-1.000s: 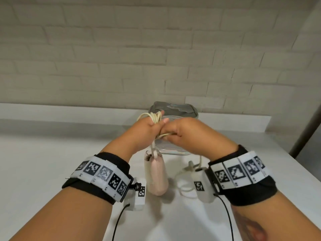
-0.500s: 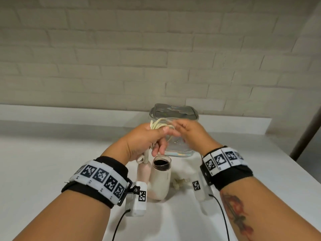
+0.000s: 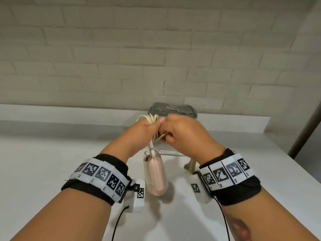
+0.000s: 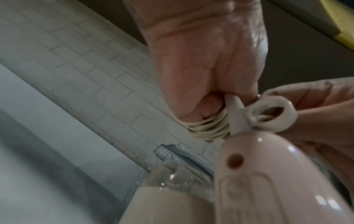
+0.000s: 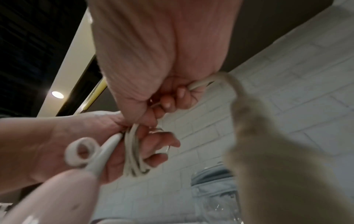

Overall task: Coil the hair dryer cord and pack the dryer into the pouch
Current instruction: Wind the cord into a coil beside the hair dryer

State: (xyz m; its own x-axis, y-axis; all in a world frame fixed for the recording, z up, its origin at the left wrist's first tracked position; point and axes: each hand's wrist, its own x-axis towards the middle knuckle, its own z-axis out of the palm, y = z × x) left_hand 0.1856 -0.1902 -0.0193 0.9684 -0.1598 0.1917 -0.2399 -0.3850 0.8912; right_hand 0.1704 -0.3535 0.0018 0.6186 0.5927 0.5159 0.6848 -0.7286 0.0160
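Both hands are up over the white surface (image 3: 52, 162), knuckle to knuckle. The left hand (image 3: 142, 131) is fisted around a bundle of cream-coloured cord loops (image 3: 150, 119), several turns stacked together across its fingers (image 4: 203, 112), as the left wrist view shows. From that fist hangs the glossy pale pink hair dryer (image 3: 156, 174), handle end up, dangling just above the surface by its cream strain-relief sleeve (image 4: 237, 116), with a cream hanging loop (image 4: 272, 115) sticking out beside it. The right hand (image 3: 182, 134) presses in against the left, fingers curled, pinching a single strand of the cord (image 5: 201, 83); in the right wrist view that strand runs out of the fist and drops away, blurred, towards the camera. Below the right wrist, the cream plug end (image 3: 190, 166) of the cord lies near the surface; contact with it is unclear. Behind the hands stands the clear plastic pouch (image 3: 173, 110) with its grey zipped top, upright against the pale brick wall (image 3: 156, 49).
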